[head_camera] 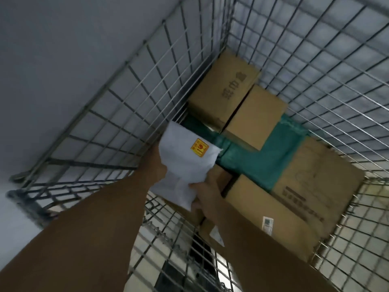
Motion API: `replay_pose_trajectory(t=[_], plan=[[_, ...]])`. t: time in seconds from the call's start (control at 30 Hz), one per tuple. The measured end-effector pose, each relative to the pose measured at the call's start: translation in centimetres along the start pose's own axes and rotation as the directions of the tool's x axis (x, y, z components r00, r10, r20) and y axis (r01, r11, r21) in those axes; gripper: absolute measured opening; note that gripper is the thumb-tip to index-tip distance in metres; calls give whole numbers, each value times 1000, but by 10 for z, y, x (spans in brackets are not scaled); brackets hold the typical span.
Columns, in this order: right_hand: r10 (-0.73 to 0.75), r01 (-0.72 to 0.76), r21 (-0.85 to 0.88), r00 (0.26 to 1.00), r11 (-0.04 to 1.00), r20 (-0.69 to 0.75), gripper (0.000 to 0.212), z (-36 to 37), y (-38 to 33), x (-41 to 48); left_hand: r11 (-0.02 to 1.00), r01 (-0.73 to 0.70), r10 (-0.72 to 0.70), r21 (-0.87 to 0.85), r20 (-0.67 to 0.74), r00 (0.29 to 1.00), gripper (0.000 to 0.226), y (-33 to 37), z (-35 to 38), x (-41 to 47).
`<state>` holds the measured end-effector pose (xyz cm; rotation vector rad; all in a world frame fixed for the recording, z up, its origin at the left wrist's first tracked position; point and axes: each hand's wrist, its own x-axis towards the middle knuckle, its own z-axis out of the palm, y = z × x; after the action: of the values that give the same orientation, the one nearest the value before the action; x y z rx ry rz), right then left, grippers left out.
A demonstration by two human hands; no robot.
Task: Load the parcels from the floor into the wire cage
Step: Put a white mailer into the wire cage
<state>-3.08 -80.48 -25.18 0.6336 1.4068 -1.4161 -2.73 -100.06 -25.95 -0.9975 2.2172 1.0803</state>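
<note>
A white soft parcel (183, 163) with a yellow and red sticker hangs over the near left part of the wire cage (130, 106). My left hand (154, 165) grips its left edge from behind, mostly hidden by the bag. My right hand (207, 191) pinches its lower right corner. Both forearms reach over the cage's near wall. Inside the cage lie several brown cardboard boxes (254, 119) and a green plastic bag parcel (259, 159) between them.
Mesh walls rise on the left, far and right sides of the cage. A large printed box (315, 182) fills the right side. Grey floor (63, 49) lies beyond the left wall. A small white label (216, 236) lies on a box under my right forearm.
</note>
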Motion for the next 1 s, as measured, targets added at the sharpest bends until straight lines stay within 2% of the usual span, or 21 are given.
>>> replay_pose_trajectory(t=[0.07,0.13,0.17,0.2,0.27,0.33,0.37,0.43,0.47,0.5,0.57,0.63,0.7,0.73,0.77,0.8,0.83,0.87,0.93,1.0], plan=[[80,-80,59,997,995,-1,44,3,13,23,998,62,-62,6,-27,998,66,-18,19,16],[32,-32,-233,999,972,-4,44,-1,26,38,988,96,-92,124,-34,995,95,-31,34,23],[0,4,-298,1000,955,15,47,-2,35,46,975,91,-85,204,-35,996,104,-33,40,22],[10,-10,-220,1000,975,0,49,-2,41,51,954,69,-61,293,-37,997,107,-33,44,18],[-57,54,-136,998,989,-20,46,1,44,58,871,-7,17,491,-16,1000,103,-41,53,15],[-80,63,-243,995,968,-60,52,6,47,62,757,-102,56,645,92,994,94,-47,58,17],[-96,82,-334,995,939,-27,56,8,47,62,719,-136,41,681,154,987,88,-49,61,17],[-121,115,-499,992,859,19,69,8,54,64,688,-163,-3,708,227,974,80,-49,67,17],[-132,126,-529,991,839,27,81,5,57,64,689,-157,-19,708,233,972,79,-50,69,18],[-100,98,-486,995,869,22,84,4,58,62,697,-144,-29,702,228,973,80,-50,72,19],[-66,63,-444,998,894,10,80,-4,61,67,728,-133,-38,672,234,972,83,-54,78,23],[-59,55,-494,998,867,7,77,-11,60,70,751,-145,-25,644,248,968,87,-57,82,26],[-49,75,-627,997,775,59,69,-20,61,76,738,-136,-46,661,251,967,87,-57,85,26],[-5,51,-667,997,743,71,57,-23,62,78,711,-131,-59,691,244,968,84,-56,85,24],[5,29,-718,999,695,44,46,-28,61,78,680,-130,-65,722,236,970,82,-54,85,20],[-46,28,-753,999,657,-3,42,-33,60,76,659,-131,-58,741,224,973,78,-49,84,15],[-98,54,-833,995,550,0,44,-38,55,67,646,-136,-37,751,208,977,75,-43,81,9],[-164,112,-922,985,369,54,51,-44,49,60,641,-155,3,752,199,980,73,-37,77,2],[-237,167,-981,961,98,140,68,-51,24,34,637,-201,78,744,198,977,68,-13,63,-13],[-280,187,-982,944,19,175,66,-54,-18,1,672,-264,182,692,191,965,68,22,42,-33]])
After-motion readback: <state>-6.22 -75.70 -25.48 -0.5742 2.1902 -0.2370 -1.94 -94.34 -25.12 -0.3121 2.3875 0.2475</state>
